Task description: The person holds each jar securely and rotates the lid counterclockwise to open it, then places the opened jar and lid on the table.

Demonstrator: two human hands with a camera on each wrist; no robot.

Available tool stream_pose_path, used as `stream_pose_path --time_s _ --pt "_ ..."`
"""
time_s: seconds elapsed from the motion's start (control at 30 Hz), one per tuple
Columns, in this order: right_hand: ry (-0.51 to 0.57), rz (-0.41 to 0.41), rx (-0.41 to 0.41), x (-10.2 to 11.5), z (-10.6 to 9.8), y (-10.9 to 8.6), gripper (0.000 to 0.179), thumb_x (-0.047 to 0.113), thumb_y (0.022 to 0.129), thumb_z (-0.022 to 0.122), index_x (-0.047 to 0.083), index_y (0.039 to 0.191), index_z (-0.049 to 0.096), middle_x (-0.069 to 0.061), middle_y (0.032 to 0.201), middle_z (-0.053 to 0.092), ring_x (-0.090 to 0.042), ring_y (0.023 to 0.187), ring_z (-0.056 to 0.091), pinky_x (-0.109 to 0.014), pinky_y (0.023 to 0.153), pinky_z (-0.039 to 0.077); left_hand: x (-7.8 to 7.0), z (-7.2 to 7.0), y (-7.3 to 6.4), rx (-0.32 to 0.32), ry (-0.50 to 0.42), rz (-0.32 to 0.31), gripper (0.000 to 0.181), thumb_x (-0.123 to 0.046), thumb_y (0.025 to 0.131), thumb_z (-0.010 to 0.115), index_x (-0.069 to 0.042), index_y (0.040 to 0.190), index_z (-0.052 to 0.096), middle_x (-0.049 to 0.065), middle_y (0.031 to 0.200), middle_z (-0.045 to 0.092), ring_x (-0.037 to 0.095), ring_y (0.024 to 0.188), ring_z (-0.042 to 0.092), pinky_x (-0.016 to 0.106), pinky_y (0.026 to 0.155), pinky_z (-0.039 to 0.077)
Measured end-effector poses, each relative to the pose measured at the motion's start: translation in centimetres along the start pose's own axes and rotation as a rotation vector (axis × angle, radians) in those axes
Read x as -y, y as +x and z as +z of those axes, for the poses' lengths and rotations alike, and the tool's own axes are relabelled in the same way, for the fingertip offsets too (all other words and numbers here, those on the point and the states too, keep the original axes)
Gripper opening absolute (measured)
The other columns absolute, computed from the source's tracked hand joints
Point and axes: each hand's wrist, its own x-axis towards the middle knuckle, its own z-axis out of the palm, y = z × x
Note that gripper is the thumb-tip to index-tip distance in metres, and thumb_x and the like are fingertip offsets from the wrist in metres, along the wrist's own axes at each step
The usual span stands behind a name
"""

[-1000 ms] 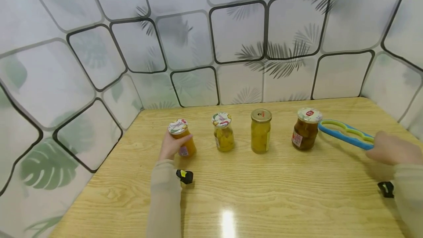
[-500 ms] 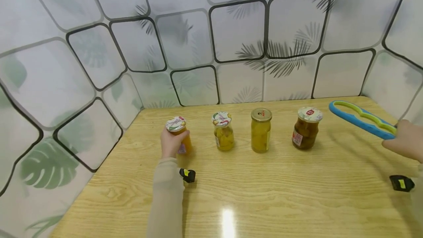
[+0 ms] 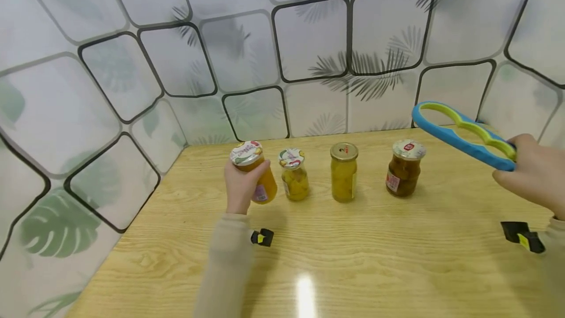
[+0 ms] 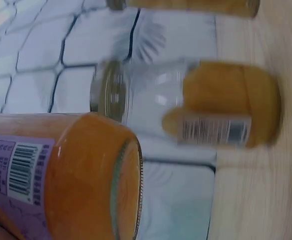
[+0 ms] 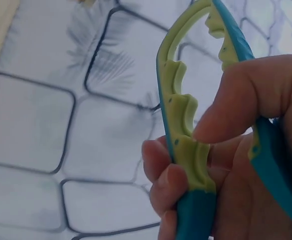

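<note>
My left hand grips a glass jar of orange preserve with a patterned white lid, tilted and raised off the table. Up close in the left wrist view, the jar's base and a purple barcode label show. A smaller jar of yellow fruit stands just right of it. On the far side, my right hand holds a jar opener, a blue loop with green teeth inside. It is up in the air, pointing left. Fingers and thumb wrap its handle ends in the right wrist view.
A taller yellow jar with a gold lid and a dark brown jar stand in the same row on the wooden table. Patterned wall covering closes off the back and both sides.
My left hand has lifted the orange jar and brought it rightward, nearer the small yellow jar. My right hand has drawn the jar opener away from the brown jar, then raised it.
</note>
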Motion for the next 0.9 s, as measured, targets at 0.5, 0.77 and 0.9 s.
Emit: stream_pose_path --time_s 0.5,0.77,0.9 --pt "-0.016 -0.284 0.014 8.4 -0.6 -1.5 0.052 0.015 0.071 0.058 -0.007 0.113 0.038 -0.005 0.063 0.045 -0.018 0.049 0.039 -0.028 0.041 0.028 -1.1 5.0 -3.9 0.232 0.023 0.123 0.045 -0.009 0.066 0.074 -0.001 0.106 0.054 0.009 0.097 0.06 0.021 0.087 0.058 0.034 0.076 0.048" --pt "0.026 -0.46 -0.097 11.9 0.1 -2.9 0.041 0.018 0.068 0.066 0.0 0.1 0.047 0.0 0.064 0.046 -0.015 0.051 0.039 -0.027 0.042 0.031 -1.3 5.9 -5.0 0.307 0.016 0.123 0.045 -0.012 0.068 0.074 -0.003 0.108 0.054 0.007 0.098 0.061 0.019 0.087 0.059 0.032 0.076 0.048" --pt "0.038 -0.52 -0.125 12.7 0.6 -3.3 0.04 0.022 0.069 0.07 0.003 0.096 0.047 0.001 0.063 0.043 -0.014 0.05 0.037 -0.027 0.042 0.03 -1.3 6.2 -5.2 0.32 0.027 0.134 0.044 -0.012 0.068 0.074 -0.002 0.107 0.055 0.008 0.097 0.062 0.019 0.085 0.059 0.032 0.075 0.049"
